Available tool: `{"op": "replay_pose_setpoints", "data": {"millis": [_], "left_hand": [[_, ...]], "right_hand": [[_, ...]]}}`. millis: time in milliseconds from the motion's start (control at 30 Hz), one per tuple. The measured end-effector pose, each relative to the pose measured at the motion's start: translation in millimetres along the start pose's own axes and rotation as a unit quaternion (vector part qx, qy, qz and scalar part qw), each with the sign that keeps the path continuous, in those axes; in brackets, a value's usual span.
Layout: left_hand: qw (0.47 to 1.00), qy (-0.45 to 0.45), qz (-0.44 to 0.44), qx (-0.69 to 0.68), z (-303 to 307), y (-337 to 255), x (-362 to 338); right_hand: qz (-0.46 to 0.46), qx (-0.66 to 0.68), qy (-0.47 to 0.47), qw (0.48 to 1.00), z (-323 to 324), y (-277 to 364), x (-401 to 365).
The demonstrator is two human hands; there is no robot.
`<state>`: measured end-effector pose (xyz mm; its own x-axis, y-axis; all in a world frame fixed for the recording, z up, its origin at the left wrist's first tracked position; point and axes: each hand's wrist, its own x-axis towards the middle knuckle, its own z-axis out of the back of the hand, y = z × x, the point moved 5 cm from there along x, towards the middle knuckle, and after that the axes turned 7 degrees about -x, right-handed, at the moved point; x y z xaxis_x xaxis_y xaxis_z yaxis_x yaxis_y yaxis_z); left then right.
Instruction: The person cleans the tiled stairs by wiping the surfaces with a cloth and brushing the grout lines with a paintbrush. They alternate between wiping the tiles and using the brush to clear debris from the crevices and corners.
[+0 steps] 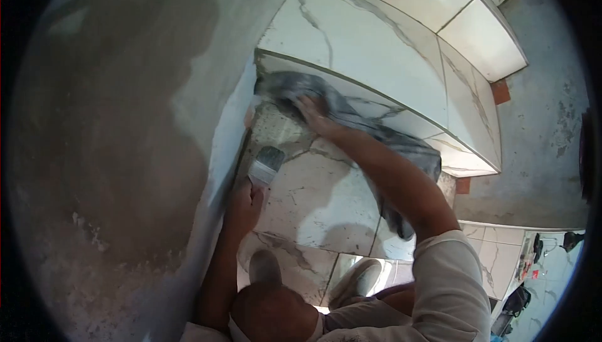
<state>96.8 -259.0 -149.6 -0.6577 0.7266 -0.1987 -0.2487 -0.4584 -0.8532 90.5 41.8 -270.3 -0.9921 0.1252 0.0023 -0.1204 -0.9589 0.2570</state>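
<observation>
Left hand grasps the flat grey-bristled paintbrush over the white veined-tile step, right hand, grip unclear, on crumpled grey cloth at the step's back, where dragged grit could scratch it

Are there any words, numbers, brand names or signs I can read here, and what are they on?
None that can be read.
Paintbrush in the left hand: no lettering can be made out.
Grey cloth: none visible.
Tiles: just veins, no letters.
Small things at lower right: too small and blurred to tell.
</observation>
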Motion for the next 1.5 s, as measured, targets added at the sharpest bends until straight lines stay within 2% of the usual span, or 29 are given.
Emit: {"op": "replay_pose_setpoints", "data": {"millis": [33,67,133,167,200,267,300,367,400,467,500,533,567,600,633,667,700,833,900,933,1000,1133,1233,1267,1300,1333,1400,1433,1500], "left_hand": [[1.0,-0.007,-0.005,-0.03,3.5,-3.0,-6.1],[0.998,-0.01,-0.008,-0.06,6.1,-4.9,-12.7],[0.998,-0.004,0.022,-0.065,9.1,-6.2,-18.5],[0.996,-0.001,0.044,-0.074,12.5,-6.7,-21.0],[0.997,-0.007,0.041,-0.072,16.5,-6.7,-22.9],[0.997,-0.005,0.026,-0.074,16.3,-2.5,-22.3],[0.997,-0.006,0.021,-0.071,16.1,1.5,-23.1],[0.995,-0.021,-0.033,-0.091,13.1,5.0,-21.6],[0.995,-0.02,-0.028,-0.093,11.9,6.8,-21.5],[1.0,0.002,0.003,-0.02,12.7,11.0,-22.1],[1.0,-0.001,0.0,-0.02,13.3,10.4,-19.2],[0.998,-0.013,-0.017,-0.051,13.9,7.9,-17.5],[0.996,-0.022,-0.034,-0.082,14.5,3.4,-18.5],[0.995,-0.024,-0.043,-0.084,15.8,-3.1,-18.0],[0.996,-0.022,-0.025,-0.079,16.7,-6.5,-19.2],[0.997,-0.02,-0.009,-0.074,17.8,-10.0,-19.9],[0.997,-0.023,-0.02,-0.076,16.6,-9.3,-22.5],[0.995,-0.033,-0.017,-0.097,13.3,9.2,-17.1],[0.991,-0.027,-0.008,-0.129,12.8,5.9,-19.2],[0.994,-0.021,-0.005,-0.106,12.9,1.0,-25.5],[0.996,-0.023,-0.017,-0.079,17.0,-2.6,-20.7],[0.994,-0.024,-0.008,-0.105,15.8,-4.4,-17.4],[0.992,-0.031,-0.002,-0.125,12.4,4.9,-14.0],[0.989,-0.035,-0.002,-0.144,10.2,9.5,-12.8],[0.989,-0.035,-0.008,-0.143,9.9,8.9,-16.5],[0.993,-0.037,-0.006,-0.113,11.1,9.5,-17.9],[0.996,-0.045,-0.012,-0.079,15.6,11.9,-13.1],[0.994,-0.043,-0.009,-0.101,13.4,15.8,-14.1],[0.992,-0.035,0.004,-0.122,11.8,18.7,-17.8]], "right_hand": [[-0.018,0.022,0.078,0.997,83.4,68.7,3.3],[-0.016,0.03,0.081,0.996,72.5,76.4,9.7],[0.074,0.006,-0.074,0.994,55.9,84.0,22.8],[0.147,-0.007,-0.156,0.977,17.7,64.5,19.6],[0.152,-0.008,-0.162,0.975,51.2,77.8,13.5],[0.052,-0.022,0.072,0.996,93.0,87.6,5.8],[0.052,-0.023,0.066,0.996,93.4,86.4,7.4],[0.115,-0.144,-0.13,0.974,106.6,89.8,11.7],[0.116,-0.141,-0.126,0.975,121.5,102.3,12.2],[0.041,-0.281,-0.166,0.944,153.4,121.8,17.2],[0.088,-0.328,-0.313,0.887,145.0,120.6,21.2],[0.089,-0.331,-0.316,0.885,127.1,111.5,26.8],[0.106,-0.401,-0.325,0.85,107.2,104.1,27.3],[0.124,-0.471,-0.334,0.807,112.6,107.0,26.5],[0.123,-0.479,-0.337,0.801,121.1,105.8,21.2],[0.057,-0.228,-0.194,0.952,136.6,100.0,18.9],[-0.015,0.049,-0.031,0.998,133.0,97.7,10.3],[0.004,-0.038,-0.029,0.999,116.5,87.5,-13.9],[0.021,-0.167,-0.103,0.98,137.2,102.0,-11.1],[0.044,-0.019,-0.252,0.967,143.0,113.7,1.3],[0.018,-0.212,-0.236,0.948,169.8,138.4,14.3],[0.017,-0.206,-0.25,0.946,139.4,132.0,19.9],[0.026,-0.221,-0.283,0.933,149.8,138.1,16.6],[-0.03,-0.089,-0.138,0.986,156.5,134.2,13.5],[-0.085,0.048,0.013,0.995,152.9,132.0,3.9],[-0.084,0.044,0.006,0.995,138.2,121.8,-4.1],[0.033,-0.132,-0.099,0.986,97.3,107.2,-10.2],[0.08,-0.256,-0.283,0.921,107.6,119.0,-16.8],[0.038,-0.198,-0.312,0.928,132.1,133.4,-11.9]]}}
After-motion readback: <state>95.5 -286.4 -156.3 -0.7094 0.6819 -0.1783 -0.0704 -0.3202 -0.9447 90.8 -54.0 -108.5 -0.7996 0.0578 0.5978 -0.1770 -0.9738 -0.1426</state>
